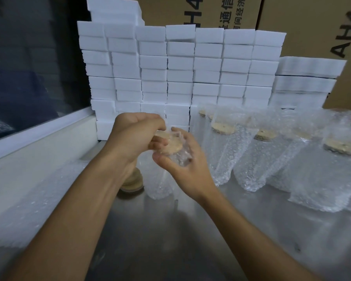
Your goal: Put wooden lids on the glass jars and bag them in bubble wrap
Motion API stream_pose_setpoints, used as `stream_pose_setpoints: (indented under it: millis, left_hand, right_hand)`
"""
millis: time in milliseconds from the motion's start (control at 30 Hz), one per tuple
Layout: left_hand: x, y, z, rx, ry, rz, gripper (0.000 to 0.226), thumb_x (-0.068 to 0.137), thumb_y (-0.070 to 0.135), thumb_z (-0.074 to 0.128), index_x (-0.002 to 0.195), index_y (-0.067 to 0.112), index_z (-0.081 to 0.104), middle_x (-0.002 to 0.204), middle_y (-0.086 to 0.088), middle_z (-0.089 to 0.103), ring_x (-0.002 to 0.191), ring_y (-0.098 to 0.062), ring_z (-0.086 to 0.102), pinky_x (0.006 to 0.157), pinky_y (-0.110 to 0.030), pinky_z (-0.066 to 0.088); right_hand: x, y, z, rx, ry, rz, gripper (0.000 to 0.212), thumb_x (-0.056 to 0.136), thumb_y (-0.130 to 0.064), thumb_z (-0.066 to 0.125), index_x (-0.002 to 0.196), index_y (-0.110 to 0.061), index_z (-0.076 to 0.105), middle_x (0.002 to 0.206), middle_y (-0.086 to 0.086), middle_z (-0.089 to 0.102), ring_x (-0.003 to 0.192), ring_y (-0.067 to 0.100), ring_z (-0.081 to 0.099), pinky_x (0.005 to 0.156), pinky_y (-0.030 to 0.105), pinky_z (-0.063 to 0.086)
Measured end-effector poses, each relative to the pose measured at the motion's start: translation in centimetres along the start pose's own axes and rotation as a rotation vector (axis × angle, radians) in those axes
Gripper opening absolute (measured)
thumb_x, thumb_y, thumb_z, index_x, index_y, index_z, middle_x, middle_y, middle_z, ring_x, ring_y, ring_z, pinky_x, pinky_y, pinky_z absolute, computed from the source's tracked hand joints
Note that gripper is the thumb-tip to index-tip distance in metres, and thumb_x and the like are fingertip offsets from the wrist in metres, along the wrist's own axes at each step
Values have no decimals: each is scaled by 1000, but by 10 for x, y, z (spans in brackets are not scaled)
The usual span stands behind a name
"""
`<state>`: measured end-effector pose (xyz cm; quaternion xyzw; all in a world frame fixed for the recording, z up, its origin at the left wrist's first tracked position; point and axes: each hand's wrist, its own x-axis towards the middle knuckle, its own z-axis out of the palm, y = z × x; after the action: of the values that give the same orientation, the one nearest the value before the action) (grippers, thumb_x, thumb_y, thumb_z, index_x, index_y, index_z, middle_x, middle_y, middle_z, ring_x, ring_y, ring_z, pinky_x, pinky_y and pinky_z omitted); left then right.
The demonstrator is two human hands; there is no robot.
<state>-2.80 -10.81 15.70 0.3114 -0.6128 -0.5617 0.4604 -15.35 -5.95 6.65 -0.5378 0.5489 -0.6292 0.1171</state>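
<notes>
A glass jar with a round wooden lid (pixel 171 146) stands upright inside a bubble wrap bag (pixel 158 183) on the steel table. My left hand (pixel 134 136) pinches the bag's top edge at the lid's left side. My right hand (pixel 182 159) curls round the bag and jar from the right, just below the lid. A small stack of loose wooden lids (pixel 133 182) lies on the table behind my left wrist, partly hidden. Several bagged, lidded jars (pixel 223 151) stand in a row to the right.
A wall of white foam blocks (pixel 180 74) rises behind the work spot, with cardboard boxes (pixel 312 23) further back. Flat bubble wrap bags (pixel 39 191) lie on the table at the left beside a white ledge (pixel 41 136). Bare steel table (pixel 170 240) shows in front.
</notes>
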Motion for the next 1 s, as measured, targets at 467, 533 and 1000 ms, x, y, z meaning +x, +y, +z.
stream_pose_setpoints:
  millis: [467,533,1000]
  left_hand:
    - [18,-47,-12,368,-415,13,102,57,25,78,146,37,29,147,6,42,136,-16,41,104,-35,41]
    - [18,-56,-11,464,-427,20,102,63,16,83,147,34,28,146,15,41,136,-11,39,106,-34,40]
    - [6,-65,7,294,-317,99,75,37,42,93,102,33,57,104,7,68,96,-15,69,85,-43,58]
  right_hand:
    - [1,-3,-10,154,72,15,32,91,-24,75,121,-21,62,108,-10,74,100,1,70,81,11,51]
    - [0,-1,-7,188,55,38,44,91,-25,75,131,-21,57,112,-13,73,103,-2,69,81,9,50]
    - [-50,35,-12,88,39,136,81,75,-16,91,137,-34,43,123,-27,65,116,-5,62,90,10,48]
